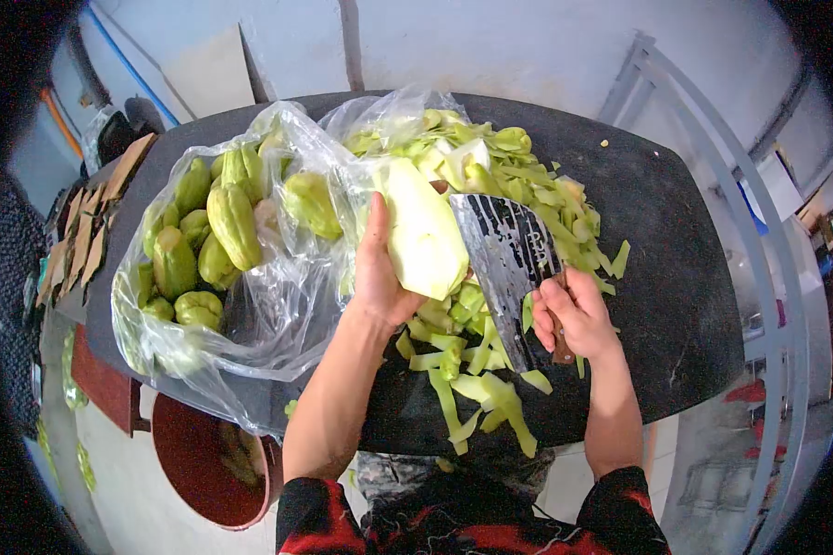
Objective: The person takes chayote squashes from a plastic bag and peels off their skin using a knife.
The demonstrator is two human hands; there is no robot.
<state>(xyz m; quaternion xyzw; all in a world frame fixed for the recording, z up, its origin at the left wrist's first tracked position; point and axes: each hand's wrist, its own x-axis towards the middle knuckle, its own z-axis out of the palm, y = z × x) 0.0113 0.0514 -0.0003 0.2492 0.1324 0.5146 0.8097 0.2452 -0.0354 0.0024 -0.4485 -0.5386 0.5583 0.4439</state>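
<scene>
My left hand (385, 277) is wrapped round a large peeled pale-green chayote (423, 231) above the middle of the dark table. In my right hand (569, 314) is the wooden handle of a wide cleaver (504, 268), its dark, worn blade upright beside the chayote's right side. Green peelings (500, 398) lie in a heap beneath and behind both hands, some strips spread toward the table's front edge. To the left, an open clear plastic bag (278, 338) holds several unpeeled green chayotes (233, 227).
The dark table (676, 277) has rounded corners. Below its left front edge stands a reddish-brown bucket (185, 453). Pieces of cardboard (88, 227) lie at the far left. A grey metal railing (759, 250) stands at the right, and a wall is behind the table.
</scene>
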